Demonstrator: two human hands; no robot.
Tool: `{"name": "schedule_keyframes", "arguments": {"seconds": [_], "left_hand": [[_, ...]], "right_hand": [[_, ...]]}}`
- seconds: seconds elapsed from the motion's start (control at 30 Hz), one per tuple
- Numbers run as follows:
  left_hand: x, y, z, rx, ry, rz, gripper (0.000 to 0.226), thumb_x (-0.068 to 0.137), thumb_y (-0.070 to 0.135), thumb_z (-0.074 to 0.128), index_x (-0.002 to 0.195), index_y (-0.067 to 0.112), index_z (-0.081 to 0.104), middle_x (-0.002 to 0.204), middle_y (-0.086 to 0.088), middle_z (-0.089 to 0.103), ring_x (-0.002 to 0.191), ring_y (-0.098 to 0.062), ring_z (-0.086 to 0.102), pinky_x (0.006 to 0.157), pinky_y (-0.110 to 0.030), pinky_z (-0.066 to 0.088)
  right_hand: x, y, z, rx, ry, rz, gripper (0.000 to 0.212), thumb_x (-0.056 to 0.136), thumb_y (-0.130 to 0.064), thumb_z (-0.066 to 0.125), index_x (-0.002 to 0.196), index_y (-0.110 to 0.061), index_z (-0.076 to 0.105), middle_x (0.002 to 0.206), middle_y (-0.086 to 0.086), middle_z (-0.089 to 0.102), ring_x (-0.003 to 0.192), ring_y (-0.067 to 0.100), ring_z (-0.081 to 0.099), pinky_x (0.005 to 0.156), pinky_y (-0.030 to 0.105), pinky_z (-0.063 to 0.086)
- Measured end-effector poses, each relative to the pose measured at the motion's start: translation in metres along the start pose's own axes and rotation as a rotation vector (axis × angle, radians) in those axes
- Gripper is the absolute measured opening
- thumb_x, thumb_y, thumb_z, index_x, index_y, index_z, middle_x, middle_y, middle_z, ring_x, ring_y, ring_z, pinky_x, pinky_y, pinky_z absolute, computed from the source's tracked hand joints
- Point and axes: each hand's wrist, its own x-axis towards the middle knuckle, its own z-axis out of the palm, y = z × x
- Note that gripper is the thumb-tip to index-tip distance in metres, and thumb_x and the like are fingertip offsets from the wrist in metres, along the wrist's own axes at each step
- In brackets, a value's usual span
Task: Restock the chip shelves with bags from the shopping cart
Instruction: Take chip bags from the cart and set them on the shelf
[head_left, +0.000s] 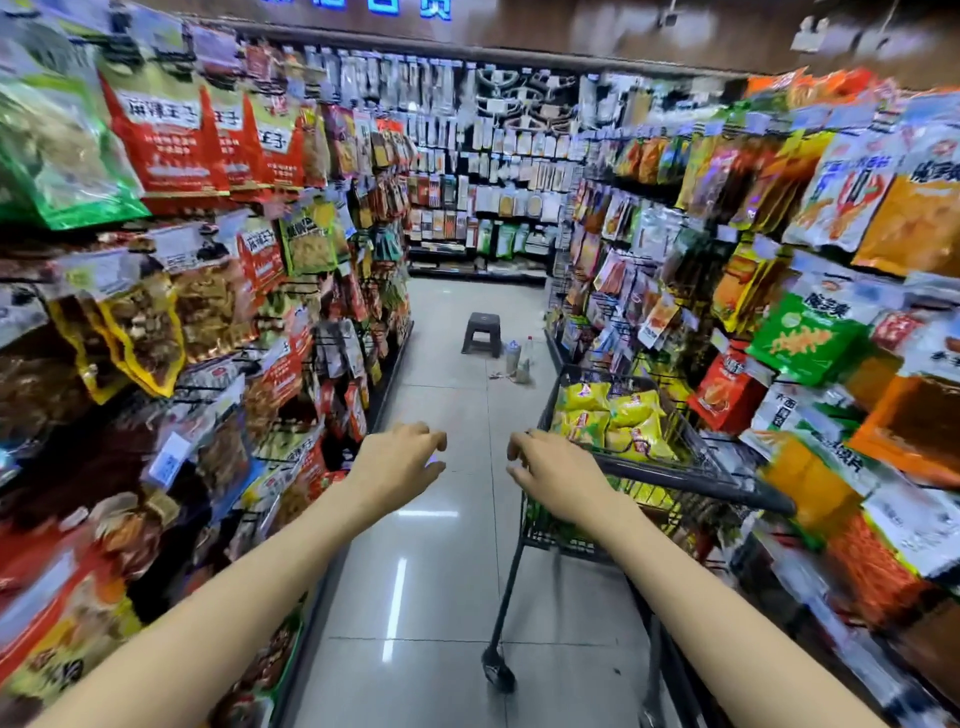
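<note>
A black wire shopping cart (691, 480) stands in the aisle at the right, against the right-hand shelves. Several yellow chip bags (618, 421) lie piled in its basket. My right hand (558, 475) hovers at the left end of the cart's handle bar, fingers loosely curled, holding nothing. My left hand (397, 465) is stretched out over the floor to the left of the cart, fingers loosely curled and empty. Snack shelves (810, 332) on the right hold hanging bags in orange, green and red.
Shelves of snack bags (171, 322) line the left side too. A dark plastic stool (482, 333) stands further down the aisle, with bottles (519, 358) on the floor beside it. A wall of hanging goods (483, 171) closes the aisle's far end.
</note>
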Motion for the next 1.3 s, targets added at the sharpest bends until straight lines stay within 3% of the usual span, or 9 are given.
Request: {"name": "schedule_keyframes", "arguments": {"seconds": [0.1, 0.2, 0.3, 0.4, 0.57, 0.73, 0.9, 1.07, 1.3], "left_hand": [[0.030, -0.021, 0.023, -0.023, -0.024, -0.024, 0.033, 0.098, 0.046, 0.050, 0.125, 0.027, 0.053, 0.122, 0.005, 0.059, 0.113, -0.020, 0.055, 0.075, -0.035, 0.050], [0.075, -0.045, 0.043, -0.014, -0.064, -0.041, 0.031, 0.097, 0.042, 0.050, 0.124, 0.028, 0.053, 0.121, 0.004, 0.059, 0.113, -0.021, 0.056, 0.075, -0.035, 0.050], [0.128, -0.076, 0.054, 0.020, -0.073, -0.056, 0.031, 0.095, 0.033, 0.048, 0.125, 0.028, 0.054, 0.121, 0.004, 0.059, 0.111, -0.023, 0.059, 0.068, -0.034, 0.045], [0.179, -0.105, 0.061, 0.045, -0.033, -0.063, 0.032, 0.096, 0.028, 0.043, 0.126, 0.027, 0.055, 0.121, 0.004, 0.060, 0.111, -0.022, 0.059, 0.062, -0.030, 0.034], [0.235, -0.147, 0.084, 0.021, -0.085, -0.065, 0.035, 0.096, 0.028, 0.045, 0.130, 0.026, 0.053, 0.124, 0.004, 0.057, 0.115, -0.021, 0.055, 0.063, -0.030, 0.031], [0.303, -0.205, 0.110, -0.011, -0.070, -0.049, 0.033, 0.095, 0.028, 0.048, 0.128, 0.027, 0.054, 0.121, 0.003, 0.058, 0.111, -0.022, 0.058, 0.065, -0.031, 0.040], [0.393, -0.257, 0.121, -0.069, -0.025, 0.039, 0.032, 0.096, 0.030, 0.048, 0.127, 0.026, 0.054, 0.125, 0.003, 0.059, 0.115, -0.024, 0.058, 0.079, -0.034, 0.048], [0.478, -0.288, 0.143, -0.086, -0.026, 0.144, 0.032, 0.098, 0.030, 0.046, 0.129, 0.026, 0.052, 0.126, 0.002, 0.057, 0.113, -0.025, 0.058, 0.074, -0.032, 0.041], [0.572, -0.251, 0.198, -0.140, -0.157, 0.331, 0.032, 0.098, 0.031, 0.045, 0.129, 0.027, 0.051, 0.128, 0.003, 0.056, 0.113, -0.026, 0.058, 0.081, -0.038, 0.050]], "right_hand": [[0.043, 0.011, 0.017, -0.016, -0.047, -0.009, 0.022, 0.098, -0.034, 0.048, 0.112, -0.018, 0.053, 0.114, 0.007, 0.059, 0.105, 0.031, 0.057, 0.081, 0.040, 0.050], [0.100, 0.025, 0.029, -0.016, -0.042, -0.029, 0.023, 0.099, -0.030, 0.048, 0.116, -0.015, 0.055, 0.118, 0.009, 0.060, 0.107, 0.032, 0.057, 0.075, 0.036, 0.041], [0.163, 0.036, 0.038, 0.017, -0.029, -0.037, 0.023, 0.099, -0.029, 0.048, 0.115, -0.015, 0.056, 0.117, 0.009, 0.060, 0.105, 0.032, 0.057, 0.071, 0.035, 0.041], [0.223, 0.046, 0.051, 0.054, -0.045, -0.031, 0.021, 0.098, -0.030, 0.048, 0.111, -0.015, 0.056, 0.115, 0.008, 0.059, 0.106, 0.031, 0.055, 0.079, 0.040, 0.049], [0.300, 0.051, 0.083, 0.040, -0.107, -0.025, 0.020, 0.097, -0.030, 0.049, 0.110, -0.017, 0.056, 0.113, 0.008, 0.060, 0.106, 0.032, 0.055, 0.087, 0.044, 0.049], [0.378, 0.060, 0.105, 0.006, -0.102, -0.004, 0.021, 0.097, -0.029, 0.049, 0.111, -0.016, 0.058, 0.114, 0.007, 0.061, 0.106, 0.031, 0.056, 0.078, 0.037, 0.046], [0.456, 0.073, 0.117, -0.010, -0.085, 0.118, 0.020, 0.098, -0.029, 0.049, 0.111, -0.017, 0.057, 0.114, 0.006, 0.060, 0.104, 0.033, 0.059, 0.074, 0.036, 0.044], [0.512, 0.093, 0.128, -0.023, -0.071, 0.255, 0.022, 0.098, -0.027, 0.049, 0.115, -0.016, 0.057, 0.118, 0.007, 0.061, 0.107, 0.032, 0.058, 0.075, 0.037, 0.042], [0.523, 0.171, 0.152, -0.019, -0.105, 0.474, 0.019, 0.096, -0.028, 0.052, 0.110, -0.015, 0.055, 0.112, 0.008, 0.062, 0.103, 0.032, 0.059, 0.066, 0.036, 0.039]]}}
